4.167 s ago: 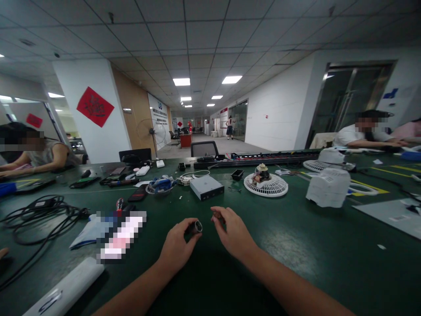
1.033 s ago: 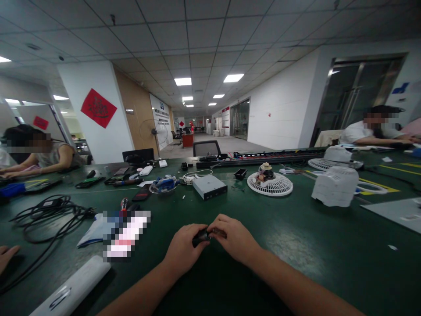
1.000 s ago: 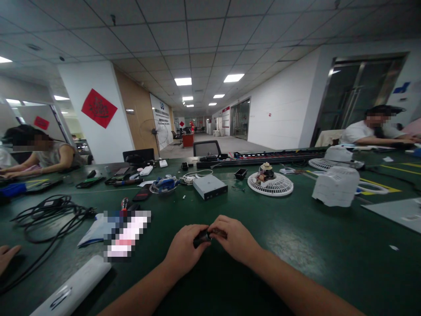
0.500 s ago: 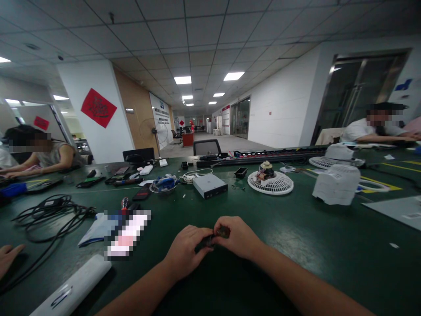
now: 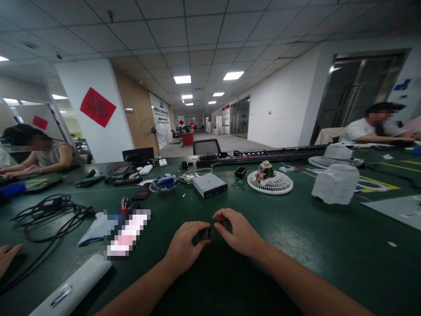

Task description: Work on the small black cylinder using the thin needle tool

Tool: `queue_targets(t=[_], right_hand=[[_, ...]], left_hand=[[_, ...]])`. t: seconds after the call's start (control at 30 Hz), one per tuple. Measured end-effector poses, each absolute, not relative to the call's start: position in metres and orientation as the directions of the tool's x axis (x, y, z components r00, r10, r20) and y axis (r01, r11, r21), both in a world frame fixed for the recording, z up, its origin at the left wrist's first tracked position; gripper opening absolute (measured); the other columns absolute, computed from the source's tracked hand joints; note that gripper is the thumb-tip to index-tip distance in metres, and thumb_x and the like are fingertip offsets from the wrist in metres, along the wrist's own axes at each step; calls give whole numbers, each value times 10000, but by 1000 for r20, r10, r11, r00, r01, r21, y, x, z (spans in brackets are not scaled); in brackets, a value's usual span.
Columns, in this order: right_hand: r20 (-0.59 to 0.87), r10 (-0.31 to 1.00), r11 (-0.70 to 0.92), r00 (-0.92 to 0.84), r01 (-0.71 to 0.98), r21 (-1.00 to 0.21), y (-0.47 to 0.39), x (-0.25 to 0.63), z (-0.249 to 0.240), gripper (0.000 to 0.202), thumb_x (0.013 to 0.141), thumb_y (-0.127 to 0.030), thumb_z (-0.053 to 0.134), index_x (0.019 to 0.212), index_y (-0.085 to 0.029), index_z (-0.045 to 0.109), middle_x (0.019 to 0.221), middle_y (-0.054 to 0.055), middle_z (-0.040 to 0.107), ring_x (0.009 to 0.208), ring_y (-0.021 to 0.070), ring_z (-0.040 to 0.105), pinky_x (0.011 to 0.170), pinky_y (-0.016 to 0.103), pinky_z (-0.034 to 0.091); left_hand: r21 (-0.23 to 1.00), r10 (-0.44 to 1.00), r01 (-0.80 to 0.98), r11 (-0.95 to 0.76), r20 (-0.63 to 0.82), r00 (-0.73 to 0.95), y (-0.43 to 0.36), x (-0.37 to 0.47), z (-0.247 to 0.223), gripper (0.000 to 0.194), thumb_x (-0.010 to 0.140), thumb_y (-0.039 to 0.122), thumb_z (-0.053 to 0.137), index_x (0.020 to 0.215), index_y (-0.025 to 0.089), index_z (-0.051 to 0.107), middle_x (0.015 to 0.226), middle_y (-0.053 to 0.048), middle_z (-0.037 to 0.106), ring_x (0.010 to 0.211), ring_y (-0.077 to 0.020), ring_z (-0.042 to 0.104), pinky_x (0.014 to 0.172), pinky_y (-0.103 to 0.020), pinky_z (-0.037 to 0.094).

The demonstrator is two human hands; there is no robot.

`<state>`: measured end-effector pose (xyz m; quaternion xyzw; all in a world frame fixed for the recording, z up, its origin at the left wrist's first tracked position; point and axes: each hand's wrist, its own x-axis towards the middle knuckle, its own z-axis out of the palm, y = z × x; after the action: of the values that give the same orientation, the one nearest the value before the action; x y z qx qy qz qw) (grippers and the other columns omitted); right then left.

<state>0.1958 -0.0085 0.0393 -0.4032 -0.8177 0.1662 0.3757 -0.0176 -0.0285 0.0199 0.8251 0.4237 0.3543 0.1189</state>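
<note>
My left hand (image 5: 183,246) pinches a small dark cylindrical part (image 5: 207,233) between thumb and fingers. The round, hollow-looking end of that part faces right. Just across a narrow gap is my right hand (image 5: 242,235), its fingers curled around a small brownish part (image 5: 225,220). Most of this piece is hidden by the fingers, so its kind cannot be made out. Both hands are held over the green tabletop (image 5: 226,285), apart from each other.
Beyond my hands sit a silver optical drive (image 5: 209,185), a small black tray (image 5: 241,171) and a white fan grille (image 5: 283,185) bearing a motor. White plastic housing (image 5: 335,184) stands right. Left are black cables (image 5: 49,210), a screwdriver (image 5: 124,204) and another person's hand (image 5: 9,259).
My hands were together with their parts touching; now they have come apart. The right hand has lifted slightly, and the left part's round end shows.
</note>
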Motion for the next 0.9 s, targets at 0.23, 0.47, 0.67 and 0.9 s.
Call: queue_targets(t=[0.23,0.47,0.67,0.9], right_hand=[[634,766,611,-108,433,-663,-9,197,48,215,980,-346,487,909,-200,628,883,42,572,803,190,565,722,308,450],[563,826,554,-18,204,-807,-9,194,42,270,941,-484,537,880,-222,556,678,-16,528,608,163,498,564,270,392],[536,829,558,-158,283,-780,-11,192,44,256,961,-431,521,932,-203,634,750,13,637,641,165,565,587,274,407],[528,821,567,-218,202,-799,-11,195,45,255,964,-408,525,885,-196,644,750,22,665,684,172,609,628,277,446]], left_hand=[[582,850,650,-488,487,202,-25,-17,17,362,806,190,712,1161,242,671,1094,-45,730,1001,-243,678,914,-398,538],[622,870,630,-466,450,199,-25,-18,17,381,817,230,703,1196,241,664,1080,-41,730,973,-234,681,906,-393,540],[639,873,611,-468,443,205,-25,-17,20,372,813,223,701,1184,224,672,1088,-55,733,971,-240,681,906,-401,541],[641,873,609,-467,444,203,-25,-17,19,375,820,211,704,1193,223,672,1073,-50,731,948,-234,681,885,-389,545]])
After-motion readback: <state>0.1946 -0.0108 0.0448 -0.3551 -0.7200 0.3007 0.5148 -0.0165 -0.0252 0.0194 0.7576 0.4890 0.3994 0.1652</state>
